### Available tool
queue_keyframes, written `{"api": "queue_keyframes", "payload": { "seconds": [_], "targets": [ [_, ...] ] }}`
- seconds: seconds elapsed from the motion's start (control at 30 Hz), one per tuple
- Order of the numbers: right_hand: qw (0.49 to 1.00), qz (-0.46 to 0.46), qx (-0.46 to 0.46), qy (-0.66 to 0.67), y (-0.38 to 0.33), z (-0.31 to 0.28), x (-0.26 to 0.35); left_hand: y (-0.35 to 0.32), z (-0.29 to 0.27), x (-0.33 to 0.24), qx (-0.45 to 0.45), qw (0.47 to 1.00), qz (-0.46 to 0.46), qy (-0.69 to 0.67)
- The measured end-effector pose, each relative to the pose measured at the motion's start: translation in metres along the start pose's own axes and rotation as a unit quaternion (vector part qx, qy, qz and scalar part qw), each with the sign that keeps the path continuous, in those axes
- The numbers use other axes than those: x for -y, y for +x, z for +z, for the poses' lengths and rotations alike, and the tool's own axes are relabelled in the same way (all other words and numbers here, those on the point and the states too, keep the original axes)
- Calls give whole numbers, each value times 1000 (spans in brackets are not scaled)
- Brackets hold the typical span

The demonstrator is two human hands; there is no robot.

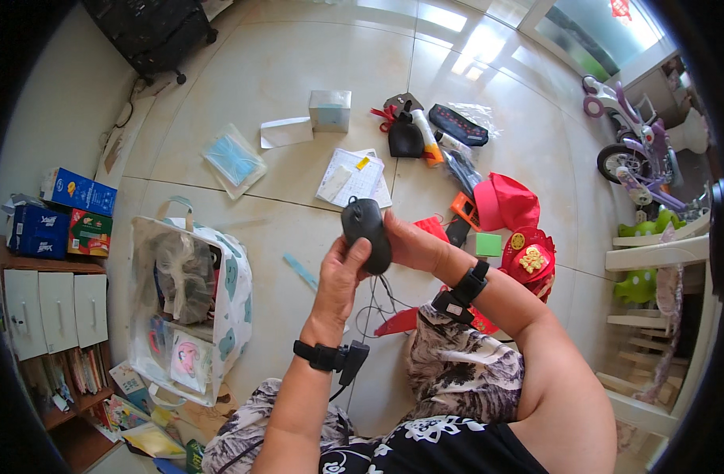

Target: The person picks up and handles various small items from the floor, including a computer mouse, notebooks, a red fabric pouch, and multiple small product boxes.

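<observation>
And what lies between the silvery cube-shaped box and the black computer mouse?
In the head view, flat white papers with a small yellow tab lie on the floor between the box and the mouse.

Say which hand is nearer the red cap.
Right: the right hand is below-left of the red cap in view; the left hand is lower and farther left, on the mouse.
</observation>
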State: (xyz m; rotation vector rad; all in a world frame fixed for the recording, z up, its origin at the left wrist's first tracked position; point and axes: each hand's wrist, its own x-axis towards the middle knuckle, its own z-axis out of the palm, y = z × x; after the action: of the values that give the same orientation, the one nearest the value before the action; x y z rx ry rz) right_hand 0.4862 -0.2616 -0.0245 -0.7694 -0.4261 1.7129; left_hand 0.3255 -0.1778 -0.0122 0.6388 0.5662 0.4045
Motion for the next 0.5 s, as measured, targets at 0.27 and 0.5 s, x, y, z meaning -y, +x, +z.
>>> {"api": "queue_keyframes", "payload": {
  "seconds": [0.27, 0.5],
  "targets": [
    [964, -15, -110, -241, -17, 0, 86, -12, -5, -75, -9, 981, 145, -130],
    [856, 46, -129, -498, -24, -36, 56, -14, -23, -110, -93, 943, 280, -155]
  ]
}}
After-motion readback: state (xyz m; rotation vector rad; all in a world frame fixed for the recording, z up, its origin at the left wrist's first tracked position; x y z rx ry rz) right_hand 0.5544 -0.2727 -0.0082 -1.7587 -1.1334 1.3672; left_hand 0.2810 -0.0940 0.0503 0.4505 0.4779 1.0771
